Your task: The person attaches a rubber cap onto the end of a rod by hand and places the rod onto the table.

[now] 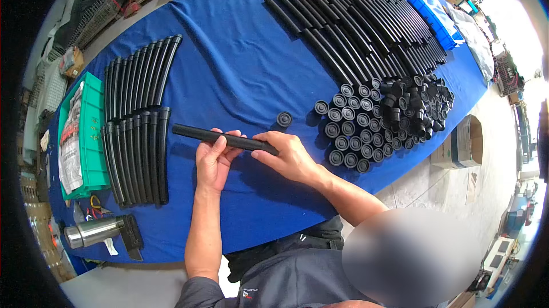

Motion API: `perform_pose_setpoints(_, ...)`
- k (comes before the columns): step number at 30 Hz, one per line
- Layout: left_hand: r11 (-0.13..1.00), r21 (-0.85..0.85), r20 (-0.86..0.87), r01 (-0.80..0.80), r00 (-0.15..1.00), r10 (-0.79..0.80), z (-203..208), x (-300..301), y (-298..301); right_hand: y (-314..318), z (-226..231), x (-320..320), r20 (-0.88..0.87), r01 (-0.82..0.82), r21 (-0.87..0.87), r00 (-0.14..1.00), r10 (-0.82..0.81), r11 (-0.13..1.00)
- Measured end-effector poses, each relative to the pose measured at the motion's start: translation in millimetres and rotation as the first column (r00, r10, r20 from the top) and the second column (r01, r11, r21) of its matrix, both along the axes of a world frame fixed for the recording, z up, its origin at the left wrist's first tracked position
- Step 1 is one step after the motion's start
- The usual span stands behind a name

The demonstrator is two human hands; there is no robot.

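A black tube (194,132) lies nearly level across my two hands above the blue cloth. My left hand (216,159) grips it near the middle, thumb on top and fingers beneath. Around its right end my right hand (290,156) is closed, so that end is mostly hidden. Just beyond the hands a single black round cap (284,118) sits on the cloth. Two rows of tubes with thicker capped ends stand out at the left: a far row (140,76) and a near row (137,159).
Many round caps (347,129) cover the right side, some heaped. Behind them lie stacked plain tubes (349,33) and a blue basket (420,8). At the left are a green crate (96,136) and a steel flask (94,232). A cardboard box (468,142) stands beyond the right edge.
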State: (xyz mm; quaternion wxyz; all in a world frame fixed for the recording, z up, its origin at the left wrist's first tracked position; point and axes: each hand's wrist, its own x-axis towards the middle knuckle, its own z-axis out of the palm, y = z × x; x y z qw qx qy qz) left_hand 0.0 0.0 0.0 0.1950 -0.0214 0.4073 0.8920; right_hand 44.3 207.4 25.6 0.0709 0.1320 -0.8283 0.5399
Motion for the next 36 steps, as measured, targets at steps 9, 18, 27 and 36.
perform_pose_setpoints(9,0.999,0.046,-0.017,0.012,1.0,-0.011,1,-8,-9,-6,15,-4,0.315,-0.012,-0.157,0.947,0.062,0.987)
perform_pose_setpoints(18,0.996,0.093,-0.006,0.007,1.0,-0.007,0,-3,-7,-4,9,0,0.321,-0.066,-0.21,0.938,0.132,0.975)
perform_pose_setpoints(27,0.994,0.106,-0.017,0.041,0.999,-0.04,-5,-3,-7,-2,12,1,0.32,-0.072,-0.2,0.938,0.135,0.977)
perform_pose_setpoints(36,0.998,0.049,0.012,-0.04,0.999,0.039,-2,-1,2,-5,-9,2,-0.144,0.008,-0.013,0.989,-0.01,1.0)
